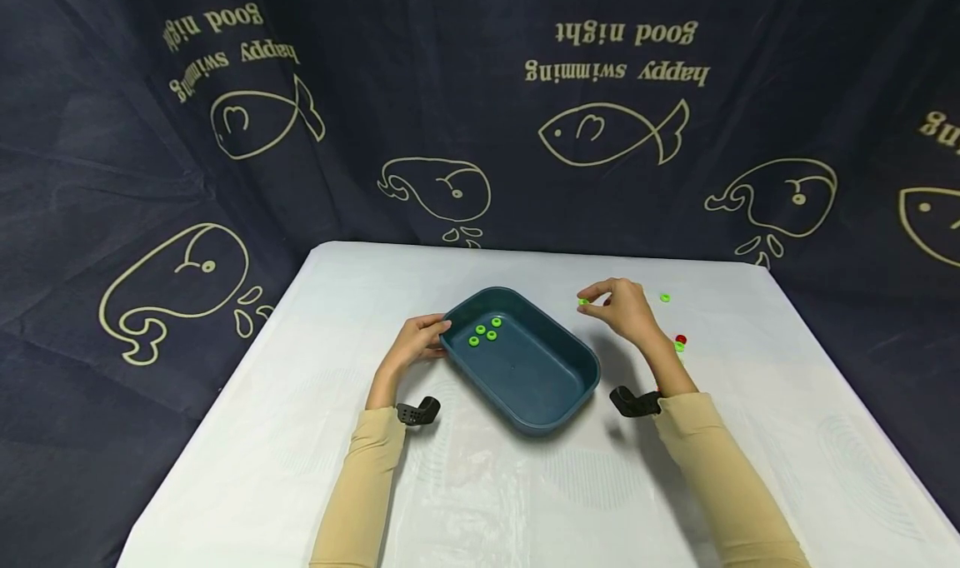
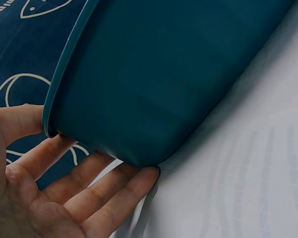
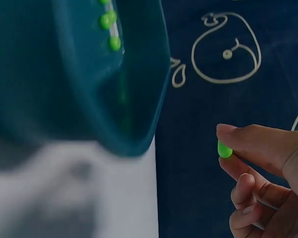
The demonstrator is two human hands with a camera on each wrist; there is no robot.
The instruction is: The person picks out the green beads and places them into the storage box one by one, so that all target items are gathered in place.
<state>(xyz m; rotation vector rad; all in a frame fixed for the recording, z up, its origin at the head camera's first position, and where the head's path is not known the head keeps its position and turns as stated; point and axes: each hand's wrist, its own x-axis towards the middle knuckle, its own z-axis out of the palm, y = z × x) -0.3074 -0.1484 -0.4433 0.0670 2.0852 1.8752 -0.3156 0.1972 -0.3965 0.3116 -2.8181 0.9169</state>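
A dark teal rectangular bin (image 1: 517,376) sits at an angle on the white table, with several small green rings (image 1: 491,335) lying in its far left end. My left hand (image 1: 413,340) grips that end, thumb at the rim and the other fingers against the outer wall, as the left wrist view shows. Right of the bin's far side, my right hand (image 1: 622,308) pinches one green ring (image 3: 224,149) between thumb and forefinger. It is held above the table, apart from the bin.
Right of my right hand, another green ring (image 1: 664,298) lies farther back on the table (image 1: 300,435). A red ring (image 1: 681,339) and a green ring (image 1: 678,346) lie close together by the right forearm. Behind the table hangs a dark cloth (image 1: 450,77) with fish and whale drawings.
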